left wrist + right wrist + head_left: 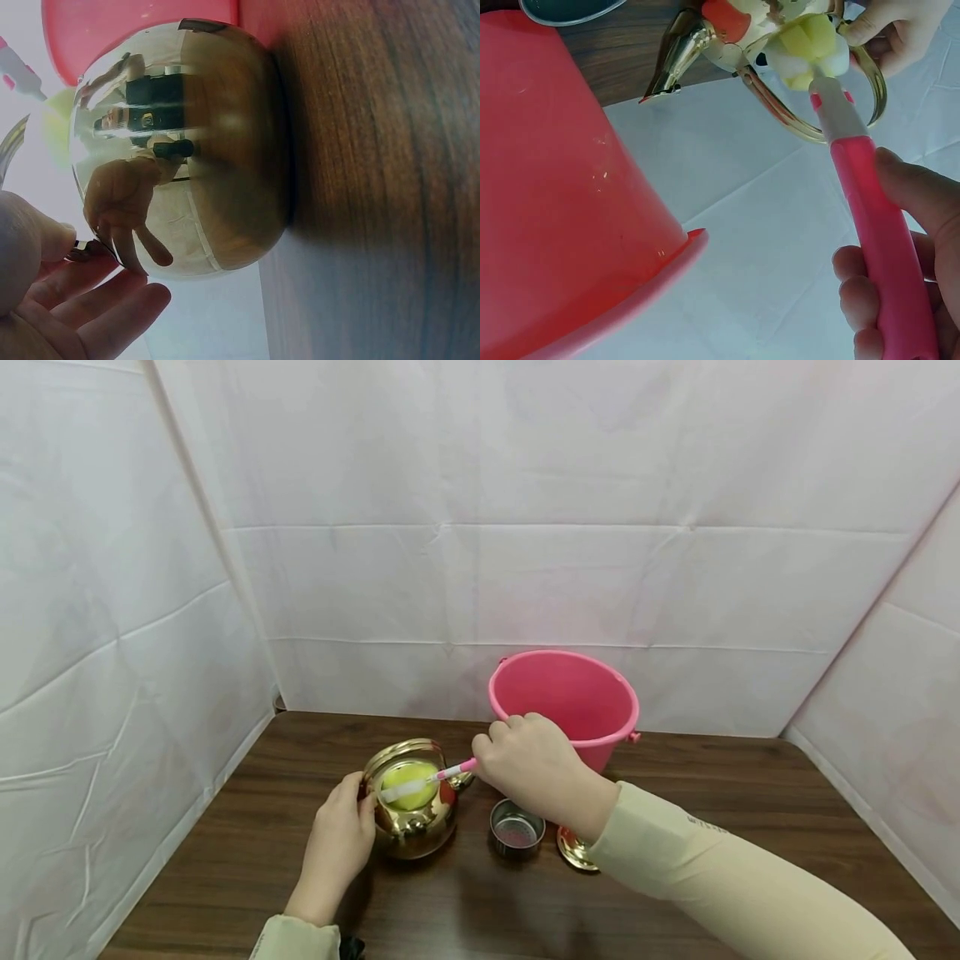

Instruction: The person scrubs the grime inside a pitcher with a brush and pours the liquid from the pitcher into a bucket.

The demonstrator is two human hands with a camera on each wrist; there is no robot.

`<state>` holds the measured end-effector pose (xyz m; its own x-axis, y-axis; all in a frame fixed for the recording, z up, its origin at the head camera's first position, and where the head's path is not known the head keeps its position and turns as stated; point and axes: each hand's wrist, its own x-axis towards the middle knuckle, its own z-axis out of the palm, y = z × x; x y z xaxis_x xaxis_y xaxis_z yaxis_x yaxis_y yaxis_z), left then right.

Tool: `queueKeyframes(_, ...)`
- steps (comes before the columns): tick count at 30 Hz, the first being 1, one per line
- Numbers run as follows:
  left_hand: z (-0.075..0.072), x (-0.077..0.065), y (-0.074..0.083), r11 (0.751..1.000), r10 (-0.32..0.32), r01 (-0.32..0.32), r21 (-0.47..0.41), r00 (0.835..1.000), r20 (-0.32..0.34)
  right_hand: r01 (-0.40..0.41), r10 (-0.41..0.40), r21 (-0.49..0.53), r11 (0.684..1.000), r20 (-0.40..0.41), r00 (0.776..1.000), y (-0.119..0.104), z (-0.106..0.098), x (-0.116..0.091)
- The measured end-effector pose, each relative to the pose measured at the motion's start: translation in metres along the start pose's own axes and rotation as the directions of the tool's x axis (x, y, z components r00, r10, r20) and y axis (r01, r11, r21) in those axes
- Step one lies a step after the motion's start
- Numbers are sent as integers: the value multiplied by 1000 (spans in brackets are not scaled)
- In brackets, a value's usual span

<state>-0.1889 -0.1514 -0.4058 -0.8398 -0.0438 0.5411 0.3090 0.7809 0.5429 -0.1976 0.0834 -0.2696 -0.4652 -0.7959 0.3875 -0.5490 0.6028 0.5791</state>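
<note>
- We see a dark brown wood-grain table (750,802) carrying everything.
- A pink plastic bucket (562,693) stands near its back; we cannot see the bottom inside.
- The shiny gold metal kettle (416,839) stands upright on the table, left of the bucket, its top uncovered.
- A pink-and-white stick brush (881,225) brings its yellow-and-white sponge head (408,772) to the kettle's mouth; we judge scrubbing to be under way, though we cannot tell how deep the sponge sits or how clean the inside is.
- The hands are apart: the right hand (532,768) wraps the brush's grip, while the left hand (341,827) pinches the kettle near the base of its handle.
- A round silver metal strainer cup (517,850) sits out on the table.
- The round gold metal lid (576,850) lies beside it, partly covered by the right arm; refitting both seems left to do.
</note>
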Motion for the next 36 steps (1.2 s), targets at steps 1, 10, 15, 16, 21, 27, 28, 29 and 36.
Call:
queueKeyframes(1, 0, 0, 0, 1000, -1, 1, 0, 1000, 0, -2, 2, -2, 1000, -5, 1000, 0, 0, -1)
queueKeyframes(10, 2, 0, 1, 1000, 7, -7, 1, 1000, -16, -31, 31, 5, 1000, -58, 998, -1, 1, -7)
queueKeyframes(15, 2, 0, 2, 1000, -5, 5, 1, 1000, -8, -57, 57, 11, 998, -47, 997, -3, 0, -11)
queueKeyframes(16, 2, 0, 2, 1000, -7, 7, 1, 1000, -6, -62, 63, 13, 998, -45, 997, -3, 0, -12)
queueKeyframes(21, 3, 0, 3, 1000, -22, 22, 1, 1000, 8, -80, 81, 22, 997, -36, 996, -4, 0, -15)
queueKeyframes(27, 3, 0, 4, 1000, -29, 29, 1, 999, 13, -84, 85, 27, 996, -32, 996, -3, -2, -18)
queueKeyframes(28, 3, 0, 4, 1000, -28, 28, 1, 1000, 12, -85, 86, 30, 996, -31, 996, -3, -3, -18)
queueKeyframes(29, 3, 0, 4, 1000, -28, 28, 1, 1000, 11, -85, 86, 32, 996, -30, 996, -3, -3, -18)
queueKeyframes(36, 3, 0, 5, 999, -34, 34, 0, 999, 13, -82, 84, 33, 996, -40, 996, -2, -5, -19)
